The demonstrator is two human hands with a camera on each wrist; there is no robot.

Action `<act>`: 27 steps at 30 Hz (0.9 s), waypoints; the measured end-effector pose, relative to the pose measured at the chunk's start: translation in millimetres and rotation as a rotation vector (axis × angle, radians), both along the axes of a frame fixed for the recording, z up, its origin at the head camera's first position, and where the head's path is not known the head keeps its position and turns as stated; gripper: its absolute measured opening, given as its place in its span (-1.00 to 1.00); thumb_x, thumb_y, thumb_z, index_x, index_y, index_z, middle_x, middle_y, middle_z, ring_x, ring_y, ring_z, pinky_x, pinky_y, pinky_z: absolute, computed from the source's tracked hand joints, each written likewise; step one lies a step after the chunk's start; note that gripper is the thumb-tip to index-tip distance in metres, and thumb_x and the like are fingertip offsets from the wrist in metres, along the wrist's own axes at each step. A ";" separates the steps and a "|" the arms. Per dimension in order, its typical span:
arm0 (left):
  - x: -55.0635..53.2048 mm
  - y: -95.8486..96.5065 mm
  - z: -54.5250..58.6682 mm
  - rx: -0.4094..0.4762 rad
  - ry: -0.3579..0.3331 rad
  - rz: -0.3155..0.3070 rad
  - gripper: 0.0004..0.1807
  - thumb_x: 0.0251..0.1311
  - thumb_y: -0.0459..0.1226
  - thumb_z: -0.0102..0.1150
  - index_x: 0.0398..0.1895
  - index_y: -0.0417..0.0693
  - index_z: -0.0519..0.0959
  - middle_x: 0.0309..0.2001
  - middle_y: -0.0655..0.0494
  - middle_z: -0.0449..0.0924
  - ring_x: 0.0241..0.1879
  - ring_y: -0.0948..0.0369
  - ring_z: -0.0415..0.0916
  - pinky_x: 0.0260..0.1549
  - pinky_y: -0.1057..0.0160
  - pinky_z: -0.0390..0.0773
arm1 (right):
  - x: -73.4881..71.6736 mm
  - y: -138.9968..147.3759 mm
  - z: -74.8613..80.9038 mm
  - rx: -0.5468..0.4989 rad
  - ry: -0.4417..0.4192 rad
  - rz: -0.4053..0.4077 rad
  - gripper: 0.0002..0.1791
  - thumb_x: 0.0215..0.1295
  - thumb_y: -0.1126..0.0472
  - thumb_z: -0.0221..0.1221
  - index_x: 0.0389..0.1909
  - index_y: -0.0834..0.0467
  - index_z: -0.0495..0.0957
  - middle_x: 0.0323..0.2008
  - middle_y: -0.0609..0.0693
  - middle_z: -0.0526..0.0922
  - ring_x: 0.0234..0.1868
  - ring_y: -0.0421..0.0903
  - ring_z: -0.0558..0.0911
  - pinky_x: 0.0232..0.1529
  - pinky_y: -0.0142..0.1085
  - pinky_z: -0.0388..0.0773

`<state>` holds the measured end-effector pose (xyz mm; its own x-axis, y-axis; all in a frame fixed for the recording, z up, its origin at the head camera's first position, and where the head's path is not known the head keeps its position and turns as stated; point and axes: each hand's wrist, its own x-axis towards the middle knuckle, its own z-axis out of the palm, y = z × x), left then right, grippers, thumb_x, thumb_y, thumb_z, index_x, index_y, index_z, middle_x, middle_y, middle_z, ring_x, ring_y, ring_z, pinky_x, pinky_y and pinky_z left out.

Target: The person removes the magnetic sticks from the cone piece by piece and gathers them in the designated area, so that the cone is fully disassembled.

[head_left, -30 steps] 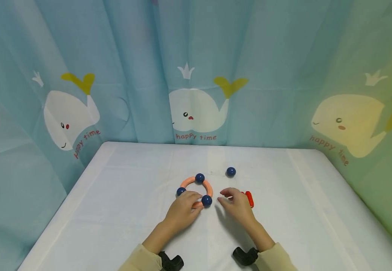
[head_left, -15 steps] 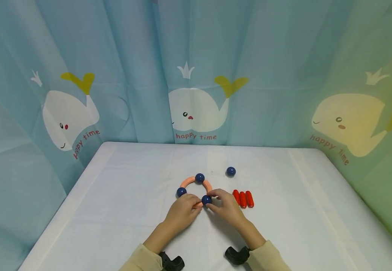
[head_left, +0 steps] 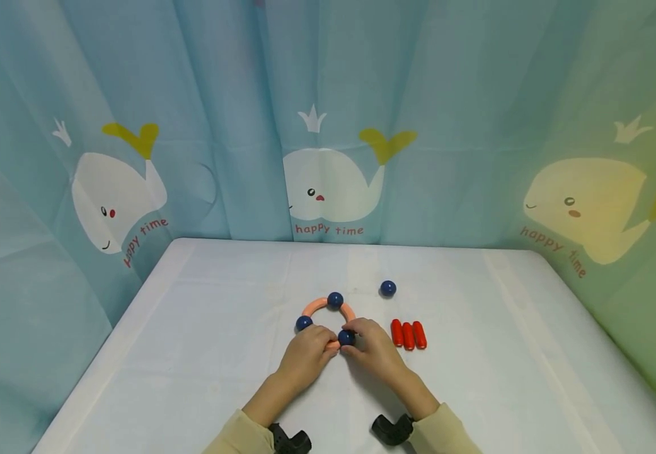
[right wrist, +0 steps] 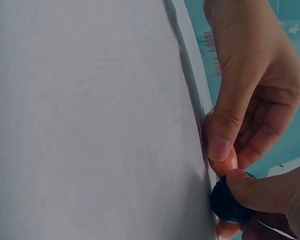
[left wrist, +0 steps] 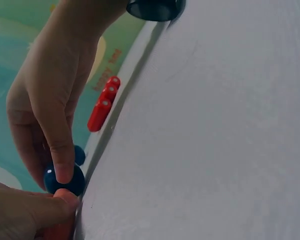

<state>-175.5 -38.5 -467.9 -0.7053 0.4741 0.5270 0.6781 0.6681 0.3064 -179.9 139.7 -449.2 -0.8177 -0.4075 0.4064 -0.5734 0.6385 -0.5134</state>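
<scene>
A ring of curved orange rods and dark blue balls lies on the white table. At its near side, my left hand pinches an orange rod between thumb and fingers, as the right wrist view shows. My right hand pinches the blue ball at that rod's end, its thumb in front and fingers behind. In the left wrist view the right thumb lies over this ball, right beside the left thumb. Part of the ring is hidden behind both hands.
Three red rods lie side by side to the right of my right hand. A loose blue ball sits farther back. Behind the table hangs a blue curtain with whale prints.
My right hand has moved left from beside the red rods to the ring and taken hold of the near blue ball, uncovering the red rods. My left hand has stayed on its rod.
</scene>
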 end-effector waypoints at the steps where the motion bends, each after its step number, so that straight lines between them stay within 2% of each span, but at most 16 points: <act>1: -0.2 -0.4 0.7 -0.008 0.004 -0.009 -0.89 0.07 -0.26 0.28 -0.38 -0.08 0.57 -0.36 0.17 0.56 -0.30 0.24 0.49 -0.28 0.29 0.48 | -0.2 0.1 -0.1 -0.002 0.003 0.003 -0.65 -0.11 0.37 0.39 -0.22 0.32 0.57 -0.23 0.08 0.61 -0.20 -0.01 0.54 -0.13 -0.14 0.49; 7: 0.2 -2.9 5.1 -0.068 -0.037 -0.048 -0.90 0.09 -0.26 0.25 -0.35 -0.09 0.57 -0.33 0.16 0.58 -0.27 0.24 0.48 -0.26 0.31 0.47 | -1.3 1.1 -1.6 -0.003 0.006 -0.040 -0.62 -0.14 0.40 0.40 -0.22 0.32 0.56 -0.24 0.08 0.61 -0.20 -0.01 0.54 -0.11 -0.13 0.48; 12: 0.9 -2.9 5.6 -0.075 -0.056 -0.037 -0.90 0.11 -0.25 0.24 -0.35 -0.07 0.57 -0.33 0.17 0.57 -0.28 0.25 0.48 -0.28 0.32 0.47 | -0.8 1.8 -1.5 -0.021 -0.034 -0.052 -0.61 -0.14 0.41 0.40 -0.21 0.32 0.57 -0.23 0.08 0.61 -0.18 -0.01 0.55 -0.10 -0.12 0.48; 19: 0.2 -4.8 6.3 -0.087 -0.057 -0.012 -0.85 -0.02 -0.20 0.34 -0.43 -0.03 0.59 -0.42 0.22 0.53 -0.38 0.31 0.44 -0.41 0.38 0.44 | 1.2 0.8 0.8 -0.025 -0.099 -0.077 -0.62 -0.10 0.38 0.39 -0.18 0.30 0.57 -0.19 0.07 0.60 -0.13 0.01 0.54 -0.04 -0.11 0.46; 27: -0.6 -5.5 6.8 -0.093 -0.062 -0.018 -0.84 -0.03 -0.18 0.35 -0.43 -0.03 0.60 -0.42 0.23 0.54 -0.39 0.31 0.43 -0.42 0.39 0.44 | 2.7 1.2 0.5 -0.031 -0.098 -0.086 -0.62 -0.11 0.38 0.39 -0.18 0.29 0.57 -0.18 0.07 0.60 -0.11 0.01 0.54 -0.03 -0.11 0.45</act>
